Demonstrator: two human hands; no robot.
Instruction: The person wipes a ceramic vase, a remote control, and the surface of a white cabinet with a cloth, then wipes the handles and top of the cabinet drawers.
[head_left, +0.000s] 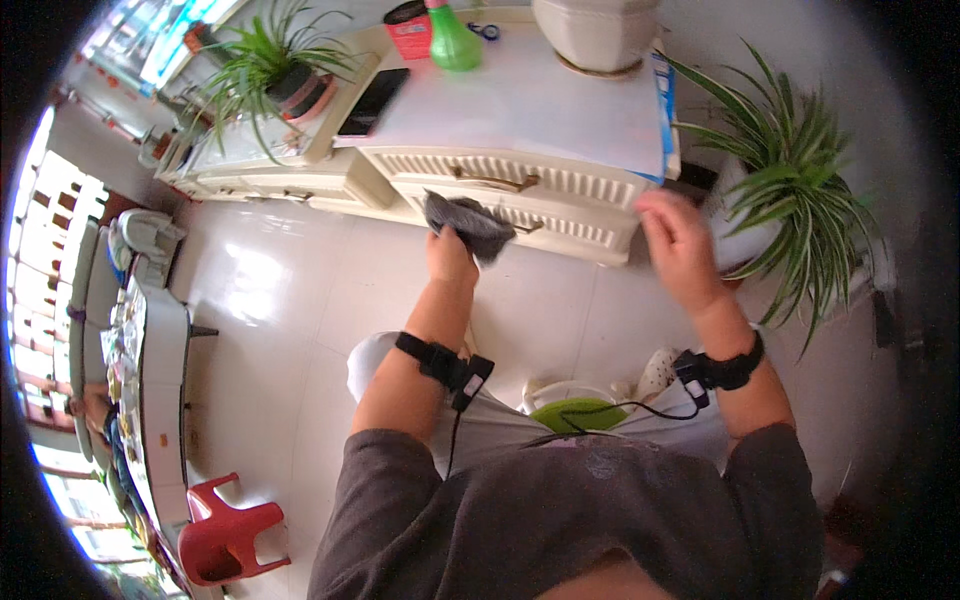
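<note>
My left hand (451, 259) grips a dark grey cloth (476, 225), which hangs in front of the drawers of a cream cabinet (510, 172). At the cabinet's right end, my right hand (679, 244) is raised with the fingers bent; it is blurred, and nothing shows in it. A spider plant (795, 180) stands just to its right. On the cabinet top are a green spray bottle (455, 45), a red container (409, 37), blue-handled scissors (486, 31), a dark flat device (375, 101) and a large white pot (598, 34).
Another potted spider plant (292, 86) stands on the lower cabinet at left. A green-seated stool (577, 414) is between my legs. A red plastic stool (229, 532) stands at lower left beside a long table (165, 375) bearing many items. Beyond it, a person (97, 412) is visible.
</note>
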